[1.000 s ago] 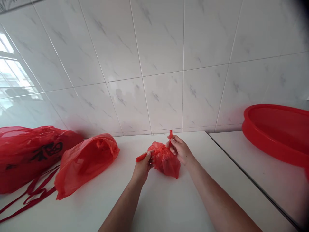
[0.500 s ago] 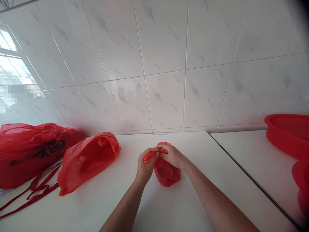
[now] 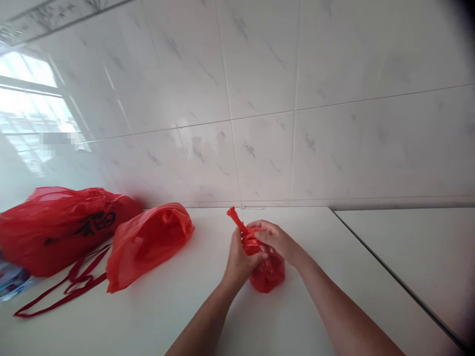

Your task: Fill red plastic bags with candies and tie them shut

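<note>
A small filled red plastic bag [image 3: 267,274] rests on the white counter [image 3: 260,321] in front of me. My left hand [image 3: 239,259] is closed on the bag's neck, and one twisted red handle [image 3: 235,218] sticks up and to the left from its fingers. My right hand [image 3: 275,238] lies over the top of the bag, fingers curled and pinching the plastic beside my left hand. Both forearms reach in from the bottom edge.
A larger open red bag [image 3: 148,242] lies on its side to the left. Beyond it sits a big red bag with black characters [image 3: 63,225], red straps [image 3: 70,287] trailing from it. A white tiled wall [image 3: 297,123] backs the counter. A dark seam [image 3: 389,277] divides the counter at right.
The view has swung left, so the red basin at the right is gone from sight. My hands have come together on the small bag and one handle now points up and left.
</note>
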### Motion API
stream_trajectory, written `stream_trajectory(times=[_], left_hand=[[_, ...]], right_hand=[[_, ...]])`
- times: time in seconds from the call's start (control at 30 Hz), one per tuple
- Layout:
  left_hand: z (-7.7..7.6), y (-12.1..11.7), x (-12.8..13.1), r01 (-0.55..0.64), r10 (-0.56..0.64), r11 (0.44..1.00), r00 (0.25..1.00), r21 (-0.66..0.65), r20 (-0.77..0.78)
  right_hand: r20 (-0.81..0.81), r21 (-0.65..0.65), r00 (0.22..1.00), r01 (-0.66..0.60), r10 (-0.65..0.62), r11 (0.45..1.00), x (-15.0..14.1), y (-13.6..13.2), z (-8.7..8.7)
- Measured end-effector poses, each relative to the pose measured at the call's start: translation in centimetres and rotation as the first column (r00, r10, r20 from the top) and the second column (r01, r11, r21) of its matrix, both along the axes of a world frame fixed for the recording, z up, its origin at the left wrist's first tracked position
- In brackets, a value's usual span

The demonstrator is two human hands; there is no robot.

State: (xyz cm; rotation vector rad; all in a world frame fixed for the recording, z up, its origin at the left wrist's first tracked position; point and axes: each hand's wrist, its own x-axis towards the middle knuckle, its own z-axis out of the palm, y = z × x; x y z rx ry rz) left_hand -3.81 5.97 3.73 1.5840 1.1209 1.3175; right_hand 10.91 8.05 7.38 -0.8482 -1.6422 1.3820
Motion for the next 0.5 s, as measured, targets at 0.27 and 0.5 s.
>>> stream_trajectory(times=[0.27,0.5], left_hand=[[3.5,1.4,-4.5,0.099,-0.133,0.989,0.912,-0.107,-0.388],[14.9,-3.4,-16.8,-0.138,0.069,0.989,0.759,-0.056,-0.648]], right_hand=[[-0.047,0.015,0.848,0.528,-0.527,0.849,2.5,2.6,-2.0],[0.231,-0.095,0.773,0.622,-0.590,0.778,5.7,4.8,-7.7]])
